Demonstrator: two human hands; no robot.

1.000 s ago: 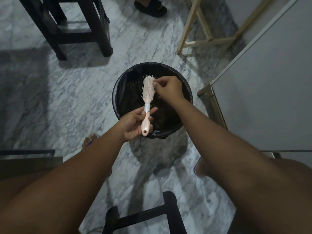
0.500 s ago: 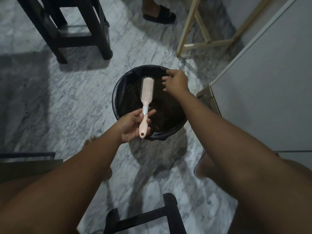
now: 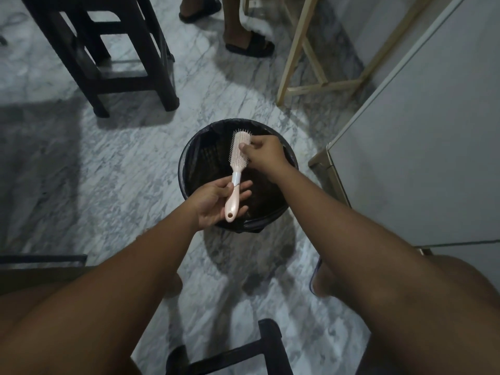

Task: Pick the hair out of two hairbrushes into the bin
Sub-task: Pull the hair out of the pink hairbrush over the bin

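Observation:
A pale pink hairbrush (image 3: 237, 158) is held over the round black bin (image 3: 189, 169), bristles facing up. My left hand (image 3: 216, 203) grips its handle near the bin's front rim. My right hand (image 3: 263, 154) rests against the brush head, fingertips pinched together at the bristles on its right side. Whether hair sits between those fingers is too small to tell. Dark clumps lie at the bottom of the bin's black liner. A second hairbrush is not in view.
A dark wooden stool (image 3: 108, 50) stands at the back left, a light wooden frame (image 3: 305, 55) at the back right. Another person's feet in black slippers (image 3: 250, 47) are behind the bin. A white cabinet (image 3: 422, 147) fills the right. Another dark stool (image 3: 243, 353) lies near me.
My right hand, which had lifted away to the right over the bin, has come back onto the brush head. The other person's feet have stepped closer.

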